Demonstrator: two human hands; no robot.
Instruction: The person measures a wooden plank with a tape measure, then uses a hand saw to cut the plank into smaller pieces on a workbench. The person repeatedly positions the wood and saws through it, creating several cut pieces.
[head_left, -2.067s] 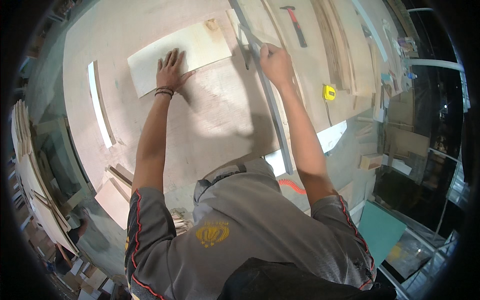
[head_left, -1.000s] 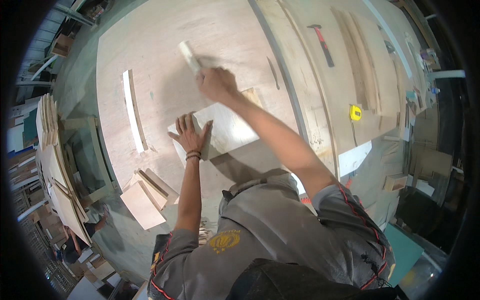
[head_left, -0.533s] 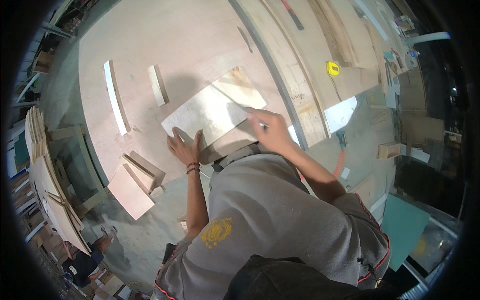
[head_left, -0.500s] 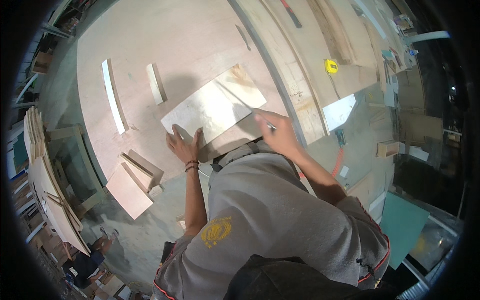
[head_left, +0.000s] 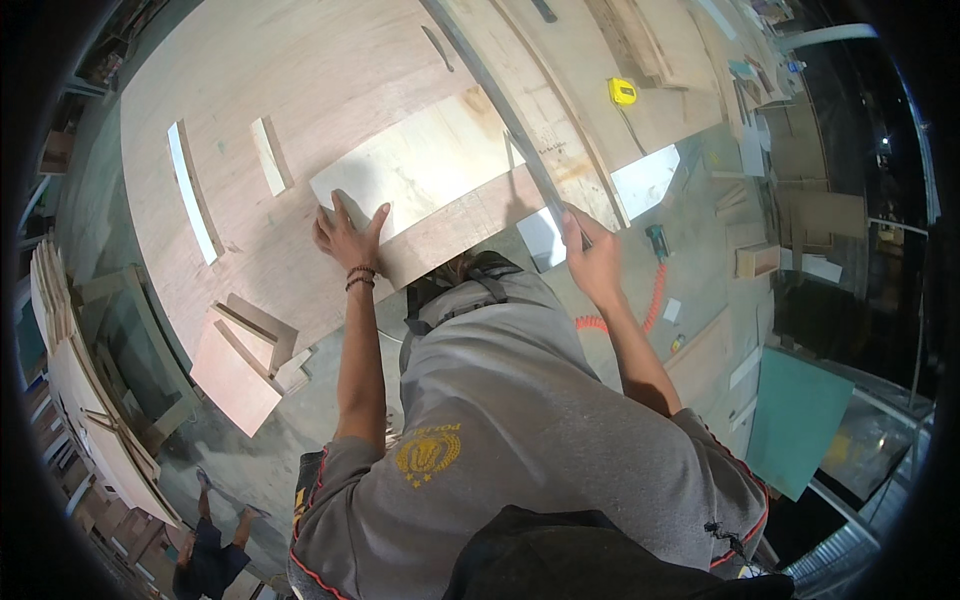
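Observation:
A pale rectangular plywood panel [head_left: 430, 150] lies at a slant on the large wooden worktop [head_left: 300, 60]. My left hand [head_left: 350, 238] rests at the panel's near left corner, fingers spread, fingertips on its edge. Right of the panel, over the worktop's edge, my right hand [head_left: 592, 258] is closed around a long, thin, straight metal tool [head_left: 543, 180]. It points away to the far left, raised above the wood; its exact kind is unclear. A narrow curved dark blade-like piece [head_left: 437, 48] lies beyond the panel.
Two narrow wooden strips, one long [head_left: 190, 190] and one short [head_left: 270, 157], lie at left. Wood offcuts [head_left: 235, 375] sit at the near left. A yellow tape measure [head_left: 622, 92] lies far right. A coiled red hose [head_left: 655, 300] is below. Another person [head_left: 212, 555] is at lower left.
My right hand has drawn the metal tool off the panel, to the right and toward me. My left hand stays at the panel's corner. The whole view has shifted slightly.

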